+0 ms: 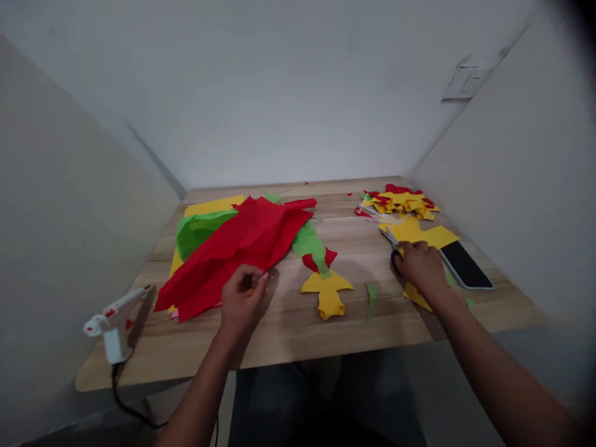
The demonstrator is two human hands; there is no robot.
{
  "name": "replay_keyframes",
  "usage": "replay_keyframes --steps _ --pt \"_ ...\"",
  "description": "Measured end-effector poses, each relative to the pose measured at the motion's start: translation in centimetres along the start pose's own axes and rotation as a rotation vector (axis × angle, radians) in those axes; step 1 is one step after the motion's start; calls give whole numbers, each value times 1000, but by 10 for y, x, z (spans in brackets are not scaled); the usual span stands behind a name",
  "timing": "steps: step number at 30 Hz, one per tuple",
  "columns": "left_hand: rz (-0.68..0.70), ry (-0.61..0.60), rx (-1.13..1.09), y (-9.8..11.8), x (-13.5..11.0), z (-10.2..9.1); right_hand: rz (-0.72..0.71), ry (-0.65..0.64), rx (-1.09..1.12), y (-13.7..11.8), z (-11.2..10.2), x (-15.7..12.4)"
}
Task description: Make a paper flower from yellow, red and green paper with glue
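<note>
My left hand is closed in a pinch at the lower right edge of a large creased red crepe paper sheet. The sheet lies over green paper and yellow sheets. On the right, my right hand closes over the handles of scissors, whose blades point away among yellow paper pieces. Between my hands lies a yellow paper cutout with curled lower edges. Behind it are a small red cutout and light green pieces.
A white glue gun stands at the table's left edge, its cord hanging down. A phone lies right of my right hand. A heap of red and yellow cutouts sits at the back right. Green scraps dot the wooden table. Walls enclose the back and sides.
</note>
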State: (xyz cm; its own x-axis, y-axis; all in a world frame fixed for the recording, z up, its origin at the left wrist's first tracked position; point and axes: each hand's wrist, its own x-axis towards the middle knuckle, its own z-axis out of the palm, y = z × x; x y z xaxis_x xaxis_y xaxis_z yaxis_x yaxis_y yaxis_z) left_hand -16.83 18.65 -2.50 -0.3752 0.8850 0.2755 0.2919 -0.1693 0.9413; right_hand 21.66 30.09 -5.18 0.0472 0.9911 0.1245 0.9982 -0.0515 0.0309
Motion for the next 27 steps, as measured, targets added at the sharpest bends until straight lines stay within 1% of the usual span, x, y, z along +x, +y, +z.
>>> replay_keyframes --steps 1,2,3,4,5,7,10,14,16,18,19,20,21,22,23,25,27 --pt "-63 -81 -40 -3 8 8 -1 22 50 -17 -10 -1" --pt "-107 -157 -71 -7 18 15 -58 33 146 -37 -20 -1" --pt "-128 -215 -80 -11 28 21 -166 2 271 -60 -30 -1" --pt "-137 -256 -84 -15 38 25 -301 -78 390 -84 -39 -1" --pt "-133 -280 -81 -18 48 29 -390 -134 440 -108 -47 1" --pt "-109 -283 -71 -22 64 31 -473 -193 494 -151 -56 6" --pt "-67 -216 -62 -27 86 26 -507 -260 577 -201 -54 21" --pt "-48 -53 -62 -37 109 15 -534 -303 701 -263 -44 52" --pt "-33 36 -51 -39 111 11 -561 -328 760 -300 -46 68" --pt "-7 107 -40 -37 107 8 -603 -347 828 -336 -52 80" --pt "5 125 -37 -36 102 7 -632 -348 867 -349 -57 84" --pt "13 131 -38 -33 96 5 -664 -346 905 -358 -61 87" --pt "16 127 -43 -31 89 3 -691 -339 939 -361 -64 89" --pt "15 120 -49 -28 82 1 -712 -326 969 -358 -67 89" --pt "9 116 -56 -26 75 -1 -721 -306 995 -348 -68 88" --pt "-9 123 -79 -22 65 -1 -707 -237 1040 -312 -64 80" --pt "-25 120 -125 -20 61 10 -657 -161 1088 -264 -54 68"
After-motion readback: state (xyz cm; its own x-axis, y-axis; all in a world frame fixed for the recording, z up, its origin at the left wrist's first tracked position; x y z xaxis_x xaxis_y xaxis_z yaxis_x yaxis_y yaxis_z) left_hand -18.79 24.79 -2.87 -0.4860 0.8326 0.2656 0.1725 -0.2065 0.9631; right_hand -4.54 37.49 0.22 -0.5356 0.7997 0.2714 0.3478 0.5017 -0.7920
